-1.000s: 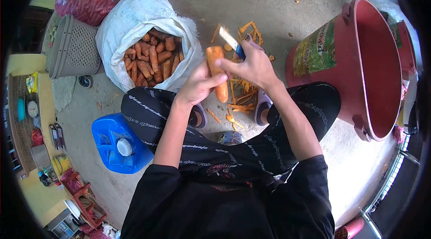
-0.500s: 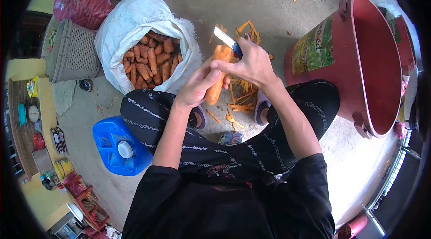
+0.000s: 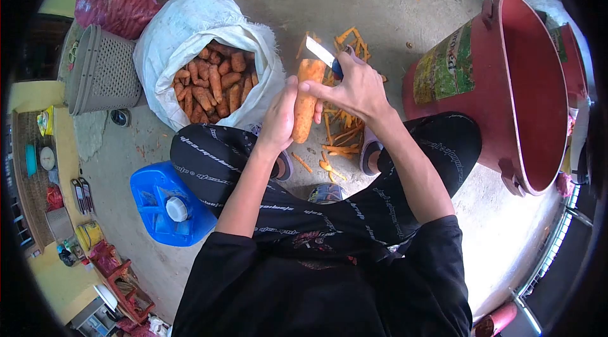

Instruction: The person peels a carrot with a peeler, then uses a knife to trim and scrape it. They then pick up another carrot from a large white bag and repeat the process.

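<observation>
A thick orange carrot (image 3: 306,104) stands lengthwise between my hands, over the floor between my knees. My left hand (image 3: 279,115) is closed round its left side. In my right hand (image 3: 361,89) is a knife (image 3: 321,52) with a blue handle, its pale blade pointing up and left beside the carrot's top end. My right thumb rests on the carrot's upper part. Under my hands, orange peelings (image 3: 345,128) lie on the floor.
A white sack (image 3: 183,27) of carrots stands at the left, with a blue jerrycan (image 3: 149,201) below it. A large reddish tub (image 3: 437,106) is at the right. Grey baskets (image 3: 114,71) and a red mesh sack (image 3: 117,1) are at the upper left.
My left hand has shifted and its thumb now lies along the carrot. The carrot is turned more upright, with its top end showing. The knife has moved slightly right.
</observation>
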Demonstrator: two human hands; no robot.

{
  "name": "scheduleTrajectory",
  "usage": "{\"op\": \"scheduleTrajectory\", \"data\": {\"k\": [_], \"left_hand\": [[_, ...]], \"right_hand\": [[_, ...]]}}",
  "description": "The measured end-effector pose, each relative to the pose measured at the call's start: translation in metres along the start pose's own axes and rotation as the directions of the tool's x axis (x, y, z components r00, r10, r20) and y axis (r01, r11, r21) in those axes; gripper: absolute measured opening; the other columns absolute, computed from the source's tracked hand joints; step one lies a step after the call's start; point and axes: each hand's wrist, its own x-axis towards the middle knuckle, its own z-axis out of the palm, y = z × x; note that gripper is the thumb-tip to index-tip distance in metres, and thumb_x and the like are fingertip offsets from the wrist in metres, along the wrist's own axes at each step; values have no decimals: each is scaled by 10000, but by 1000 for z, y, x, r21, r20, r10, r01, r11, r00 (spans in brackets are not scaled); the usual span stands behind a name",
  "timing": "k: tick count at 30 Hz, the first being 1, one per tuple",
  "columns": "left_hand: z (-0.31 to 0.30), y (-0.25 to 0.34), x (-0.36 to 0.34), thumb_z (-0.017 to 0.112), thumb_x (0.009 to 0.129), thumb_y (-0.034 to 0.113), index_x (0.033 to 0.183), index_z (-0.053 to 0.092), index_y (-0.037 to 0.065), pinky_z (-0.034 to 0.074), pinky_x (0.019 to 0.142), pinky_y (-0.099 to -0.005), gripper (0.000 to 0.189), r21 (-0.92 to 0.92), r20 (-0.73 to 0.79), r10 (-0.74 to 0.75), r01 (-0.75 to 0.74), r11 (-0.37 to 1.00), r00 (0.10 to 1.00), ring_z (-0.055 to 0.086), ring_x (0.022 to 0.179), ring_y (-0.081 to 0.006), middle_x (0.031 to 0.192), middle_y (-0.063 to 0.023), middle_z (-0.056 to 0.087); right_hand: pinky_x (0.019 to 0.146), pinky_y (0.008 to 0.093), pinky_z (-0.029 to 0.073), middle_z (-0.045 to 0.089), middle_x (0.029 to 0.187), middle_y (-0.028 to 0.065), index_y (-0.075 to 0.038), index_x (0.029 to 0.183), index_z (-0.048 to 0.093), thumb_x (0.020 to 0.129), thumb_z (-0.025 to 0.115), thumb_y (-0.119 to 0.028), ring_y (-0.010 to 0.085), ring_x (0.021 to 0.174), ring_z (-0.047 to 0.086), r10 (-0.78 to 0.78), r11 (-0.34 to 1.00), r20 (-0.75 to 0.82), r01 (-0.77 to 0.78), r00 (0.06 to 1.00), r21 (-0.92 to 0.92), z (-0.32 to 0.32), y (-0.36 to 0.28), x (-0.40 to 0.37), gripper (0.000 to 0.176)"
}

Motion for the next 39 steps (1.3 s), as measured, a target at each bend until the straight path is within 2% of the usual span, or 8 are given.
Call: {"op": "scheduleTrajectory", "data": {"k": [8,11,17,20,23,26,30,39], "left_hand": [[-3,-2,0,360,984,461,1025,524,32,442,506,-246,462,-42,-61,-36,34,999,997,530,565,-123,723,-67,548],[-8,-6,1,388,983,427,1011,509,33,422,481,-254,413,-75,-82,-42,36,997,996,513,547,-145,711,-88,538],[-13,-2,-2,429,969,433,984,541,26,438,471,-245,423,-84,-55,-84,79,993,995,538,571,-119,718,-62,551],[-8,0,-3,429,970,426,968,546,26,443,474,-246,417,-123,-89,-69,58,991,994,538,573,-120,721,-62,552],[-3,-1,0,393,986,397,994,524,24,429,472,-252,396,-122,-152,-50,31,992,987,512,534,-133,698,-74,532],[-9,-2,3,404,980,415,988,535,38,434,480,-238,400,-109,-41,-10,5,994,999,533,570,-118,730,-62,553],[-4,-4,9,387,986,411,1009,520,52,430,487,-232,384,-98,-101,28,-38,994,995,526,567,-114,726,-58,547],[-5,-4,7,390,988,398,1027,507,50,440,490,-233,369,-85,-101,24,-32,996,995,535,581,-108,763,-43,539]], "right_hand": [[494,412,514,575,523,197,74,769,581,588,569,-838,327,517,634,-19,994,-7,18,1000,-108,1,-4,-1,930],[470,406,506,556,488,180,56,731,576,587,565,-844,317,483,622,-49,991,-45,43,998,-129,9,0,-3,912],[428,401,486,544,464,160,14,654,547,633,537,-834,313,445,606,-50,992,36,54,998,-114,10,-8,-10,848],[409,392,477,538,457,151,2,652,535,656,523,-826,306,429,597,-53,991,-3,53,999,-122,13,-9,-10,828],[404,383,474,537,456,144,1,673,529,639,527,-836,294,423,595,-24,990,-25,21,999,-140,14,-9,-9,838],[407,379,475,540,460,146,8,695,524,620,535,-845,292,430,599,-68,990,-106,54,992,-127,13,-9,-6,857],[448,367,493,568,505,160,29,709,525,601,547,-849,291,495,628,-40,991,-132,22,990,-136,17,-3,-2,884],[466,370,504,570,514,165,42,705,526,572,583,-839,290,503,631,18,996,-79,-25,997,-82,6,-9,-1,892]]}}
